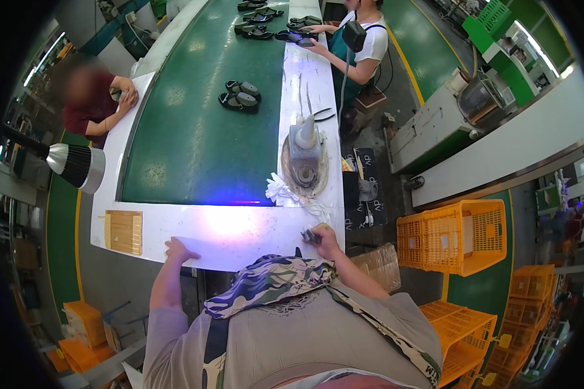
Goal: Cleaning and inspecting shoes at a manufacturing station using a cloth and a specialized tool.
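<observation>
My left hand (pixel 180 249) rests on the white tabletop (pixel 253 241) at its near edge, fingers spread and nothing in them. At the right end of this near strip, my right hand (pixel 327 240) is closed on a small dark object (pixel 309 236); its kind is too small to make out. Beyond it stand a pale squeeze bottle with a pointed nozzle (pixel 306 135) and a crumpled white cloth (pixel 280 188). A pair of black sandals (pixel 240 97) lies on the green conveyor belt (pixel 194 142), out of reach of both hands.
A co-worker (pixel 363 52) at the far right handles black sandals; another person (pixel 87 97) leans on the left edge. Pliers (pixel 324 115) lie past the bottle. A slatted wooden piece (pixel 123 232) sits left, below a lamp (pixel 78 167). Orange crates (pixel 451 236) stand right.
</observation>
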Demonstrator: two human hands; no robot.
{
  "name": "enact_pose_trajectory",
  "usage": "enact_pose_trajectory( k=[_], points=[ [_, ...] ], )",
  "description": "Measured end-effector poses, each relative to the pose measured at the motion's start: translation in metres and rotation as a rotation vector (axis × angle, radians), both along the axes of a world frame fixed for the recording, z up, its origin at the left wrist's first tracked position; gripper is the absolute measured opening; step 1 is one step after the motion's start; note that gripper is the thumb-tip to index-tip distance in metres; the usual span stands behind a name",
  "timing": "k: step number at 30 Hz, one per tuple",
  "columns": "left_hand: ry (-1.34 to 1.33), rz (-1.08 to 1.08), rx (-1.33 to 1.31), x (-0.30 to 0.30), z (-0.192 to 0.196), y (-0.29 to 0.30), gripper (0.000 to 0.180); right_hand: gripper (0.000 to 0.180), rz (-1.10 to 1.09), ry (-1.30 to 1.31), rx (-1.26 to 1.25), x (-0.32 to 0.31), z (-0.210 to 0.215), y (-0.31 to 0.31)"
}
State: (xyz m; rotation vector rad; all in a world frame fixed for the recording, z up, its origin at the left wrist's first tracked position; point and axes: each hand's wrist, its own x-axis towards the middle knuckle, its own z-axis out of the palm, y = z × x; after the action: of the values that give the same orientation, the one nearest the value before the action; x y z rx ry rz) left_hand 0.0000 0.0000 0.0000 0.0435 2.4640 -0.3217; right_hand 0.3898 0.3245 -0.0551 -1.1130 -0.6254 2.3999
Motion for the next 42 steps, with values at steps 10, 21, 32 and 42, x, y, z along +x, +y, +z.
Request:
enact_pose_trajectory(
  k=[10, 21, 32, 42],
  points=[
    [0.0, -0.001, -0.024, 0.001, 0.001, 0.002, 0.139, 0.014, -0.004, -0.007, -0.015, -0.001, 0.002, 0.0],
    [-0.023, 0.012, -0.015, -0.001, 0.0, 0.002, 0.139, 0.012, 0.005, -0.005, -0.017, 0.0, 0.0, 0.0],
    [-0.025, -0.019, -0.043, -0.006, -0.007, -0.005, 0.141, 0.011, -0.022, 0.015, 0.023, 0.001, -0.003, -0.002],
    [-0.013, -0.075, -0.015, 0.0, 0.011, -0.006, 0.138, 0.011, -0.078, -0.025, 0.028, -0.002, 0.005, -0.008]
  ],
)
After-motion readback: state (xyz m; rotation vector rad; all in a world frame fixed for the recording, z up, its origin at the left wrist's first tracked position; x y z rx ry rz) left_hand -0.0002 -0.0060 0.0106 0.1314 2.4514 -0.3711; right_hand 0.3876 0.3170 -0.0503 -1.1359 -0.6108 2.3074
